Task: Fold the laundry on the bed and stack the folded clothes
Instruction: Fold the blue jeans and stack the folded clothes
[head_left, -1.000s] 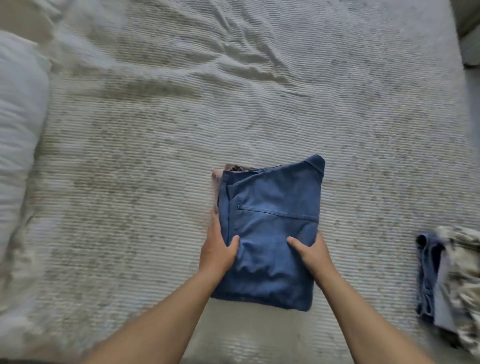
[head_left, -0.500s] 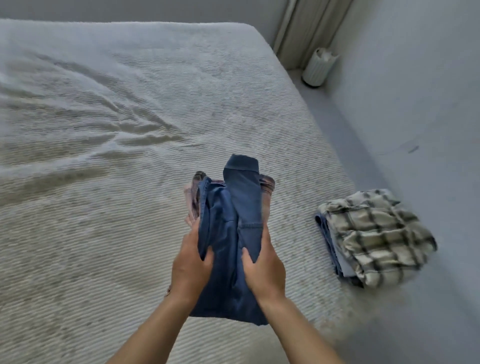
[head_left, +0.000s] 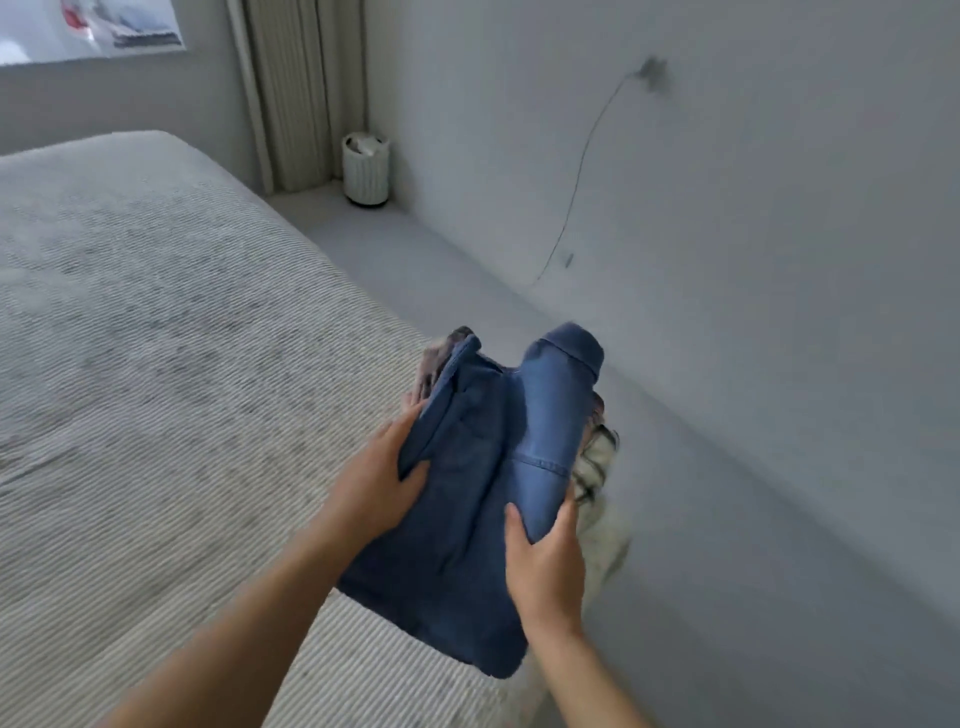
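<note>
Folded blue jeans (head_left: 483, 499) are lifted off the bed (head_left: 156, 364), bowed in the middle, with a pinkish garment (head_left: 435, 358) folded beneath them. My left hand (head_left: 379, 478) grips their left edge and my right hand (head_left: 545, 561) grips their right side, thumbs on top. Under and right of the jeans shows part of the plaid stack (head_left: 597, 478) at the bed's right edge, mostly hidden.
The grey floor (head_left: 727, 519) runs along the bed's right side up to a wall with a hanging cable (head_left: 576, 187). A white ribbed bin (head_left: 366, 169) stands in the far corner by a curtain (head_left: 296, 93).
The jeans were lifted from the bed's middle and carried right, now over the plaid stack. My view swung right toward the wall.
</note>
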